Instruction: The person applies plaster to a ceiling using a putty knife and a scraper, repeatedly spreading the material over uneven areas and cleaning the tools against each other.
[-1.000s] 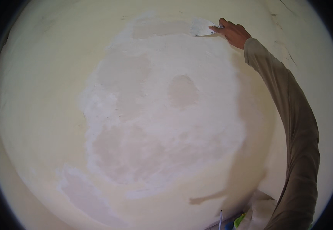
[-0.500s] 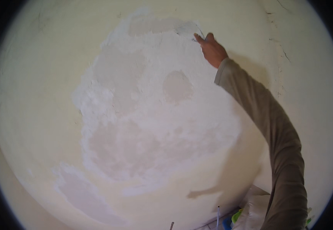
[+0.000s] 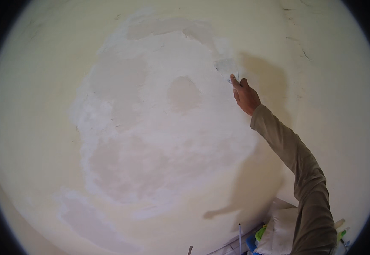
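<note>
My right hand grips a putty knife, its wide flat blade pressed to the wall near the upper right edge of a large filled patch. Fingers wrap the handle, which they mostly hide, with one finger stretched toward the blade. The patch is whitish, with darker grey-beige areas, among them a round spot and a band of filler along the top. Around it the wall is pale yellow. My left hand is out of sight.
Lower left on the wall is a smaller filled patch. Cracks run down the wall at upper right. Below my arm are a pale cushion-like bundle, green and blue items and a thin upright rod.
My right hand has moved down and slightly right with the putty knife. A darker stretch of filler now shows where the blade was, at the patch's upper right. The view has shifted slightly.
</note>
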A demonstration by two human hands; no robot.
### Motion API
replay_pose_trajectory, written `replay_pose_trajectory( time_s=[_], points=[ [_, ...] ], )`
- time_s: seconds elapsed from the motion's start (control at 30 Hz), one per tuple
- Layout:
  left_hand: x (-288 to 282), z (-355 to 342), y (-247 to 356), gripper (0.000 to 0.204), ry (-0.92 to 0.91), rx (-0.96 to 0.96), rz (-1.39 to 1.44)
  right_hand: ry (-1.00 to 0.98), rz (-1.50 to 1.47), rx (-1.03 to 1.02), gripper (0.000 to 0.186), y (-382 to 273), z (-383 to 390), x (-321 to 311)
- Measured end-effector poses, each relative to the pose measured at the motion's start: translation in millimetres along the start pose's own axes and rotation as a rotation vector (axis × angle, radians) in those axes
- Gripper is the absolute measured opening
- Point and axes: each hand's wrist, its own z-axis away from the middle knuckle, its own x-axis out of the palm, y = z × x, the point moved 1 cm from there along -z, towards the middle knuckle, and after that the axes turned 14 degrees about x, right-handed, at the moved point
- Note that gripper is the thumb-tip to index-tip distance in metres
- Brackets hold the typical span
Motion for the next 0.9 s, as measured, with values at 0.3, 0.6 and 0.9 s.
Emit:
replay_pose_trajectory(
  time_s=[0.3,0.6,0.9],
  points=[
    [31,-41,66,0.029,-0.118,0.24,-0.166,0.142,0.167,-0.213,0.04,-43,-63,-90],
    [12,-21,36,0.028,-0.075,0.214,-0.159,-0.05,0.572,-0.263,0.041,-123,-111,-111],
    [28,-11,20,0.028,-0.017,0.077,-0.019,0.025,0.309,-0.21,0.045,-27,-55,-61]
  ],
)
